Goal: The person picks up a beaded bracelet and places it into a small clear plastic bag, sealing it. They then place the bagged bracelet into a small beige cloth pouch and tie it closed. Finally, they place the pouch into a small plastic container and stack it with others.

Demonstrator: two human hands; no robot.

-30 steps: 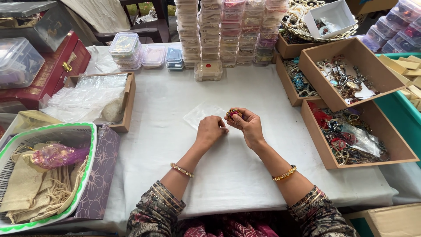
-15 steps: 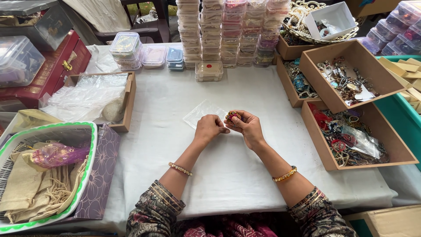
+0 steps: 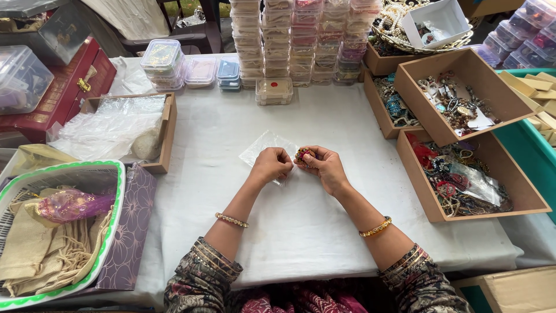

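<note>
Fingers of the right hand pinch a small beaded ornament; the left hand grips a clear pouch on the counter. Step: bagging. Next move calls for opening the pouch mouth.

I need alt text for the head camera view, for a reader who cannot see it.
Two hands meet over a white table: the right hand holds a small multicoloured beaded ornament, and the left hand rests on a clear plastic pouch. Cardboard boxes of jewellery stand at the right, stacked clear plastic containers behind.
</note>
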